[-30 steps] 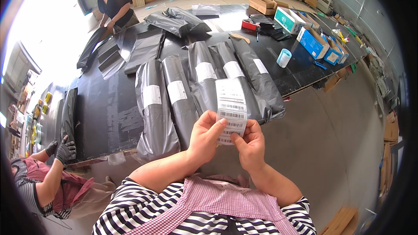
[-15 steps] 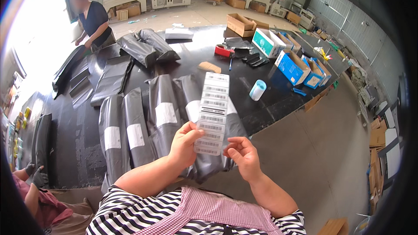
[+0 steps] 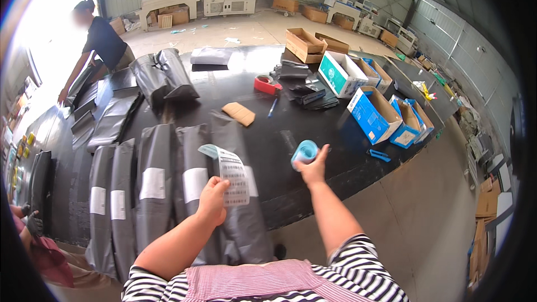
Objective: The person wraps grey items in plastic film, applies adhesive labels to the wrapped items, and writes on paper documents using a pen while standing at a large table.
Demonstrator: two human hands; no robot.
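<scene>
My left hand (image 3: 212,200) holds a white barcode label (image 3: 232,177) over the nearest grey mailer bag (image 3: 238,212) on the black table (image 3: 263,140). The label's pale backing strip curls off at its upper left. My right hand (image 3: 315,168) reaches forward and grips a light blue roll of labels (image 3: 305,152) near the table's front edge. Several grey mailer bags (image 3: 154,184) with white labels lie side by side to the left of my left hand.
Open blue and white cartons (image 3: 376,113) line the table's right side. A red tape dispenser (image 3: 265,84), a pen (image 3: 272,107) and a cardboard piece (image 3: 239,113) lie mid-table. A person in black (image 3: 100,42) bends over bags at the far left. A gloved hand (image 3: 31,223) shows lower left.
My right hand let go of the label and reached out to grasp the blue roll. My left hand now holds the label alone, lower and over the bag.
</scene>
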